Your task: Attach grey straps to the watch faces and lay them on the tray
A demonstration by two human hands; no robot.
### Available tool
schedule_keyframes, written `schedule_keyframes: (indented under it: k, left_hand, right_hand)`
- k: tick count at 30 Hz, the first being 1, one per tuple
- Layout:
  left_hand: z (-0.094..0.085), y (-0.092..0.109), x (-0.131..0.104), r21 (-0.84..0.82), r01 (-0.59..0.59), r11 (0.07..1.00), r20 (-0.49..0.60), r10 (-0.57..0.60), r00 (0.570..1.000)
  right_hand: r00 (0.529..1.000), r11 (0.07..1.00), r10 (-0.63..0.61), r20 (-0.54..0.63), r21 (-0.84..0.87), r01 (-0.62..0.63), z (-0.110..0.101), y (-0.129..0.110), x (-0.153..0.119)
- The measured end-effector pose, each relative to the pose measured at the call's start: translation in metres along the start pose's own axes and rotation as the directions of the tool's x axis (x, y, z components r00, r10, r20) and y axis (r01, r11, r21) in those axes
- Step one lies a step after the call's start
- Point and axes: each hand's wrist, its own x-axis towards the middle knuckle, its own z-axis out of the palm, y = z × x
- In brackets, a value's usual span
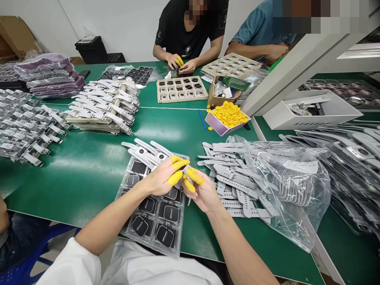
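Observation:
My left hand, with yellow finger covers, pinches a small watch body with a strap from the left. On its other side, my right hand, also in yellow finger covers, grips the same piece. Both hands are over a clear plastic tray whose compartments hold dark square watch faces. Across the tray's far end lie watches with grey straps. Loose grey straps are piled to the right, partly in a clear plastic bag. The fingers hide much of the held watch.
A box of yellow finger covers and a blue stick stand beyond the straps. Stacked watch trays are at left, a beige tray farther back. Two people sit opposite. A slanted white post rises at right.

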Motion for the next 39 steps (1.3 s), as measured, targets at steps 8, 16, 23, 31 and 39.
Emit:
schedule_keyframes:
  k: [8,16,23,31,39]
  left_hand:
    - [-0.002,-0.001,0.0,0.187,0.008,0.982,0.074,-0.022,0.997]
    - [-0.008,-0.002,0.002,-0.268,0.203,0.942,-0.063,-0.228,0.972]
    - [-0.012,-0.009,0.012,-0.732,0.105,0.673,-0.353,-0.508,0.786]
    - [-0.016,-0.012,0.013,-0.764,0.249,0.595,-0.257,-0.635,0.728]
    - [0.007,-0.013,0.002,-0.137,-0.007,0.991,-0.058,0.0,0.998]
  right_hand:
    - [0.999,0.998,0.048,-0.026,-0.038,-0.049,0.001,0.004,0.0]
    - [0.997,0.987,-0.069,-0.038,-0.148,0.063,0.006,0.004,0.0]
    - [0.967,0.95,0.241,0.08,-0.225,-0.218,0.0,-0.009,-0.003]
    - [0.996,0.962,-0.085,-0.014,-0.261,0.078,-0.002,-0.01,-0.002]
    - [0.996,0.979,-0.032,0.079,-0.199,0.048,0.001,0.002,-0.002]
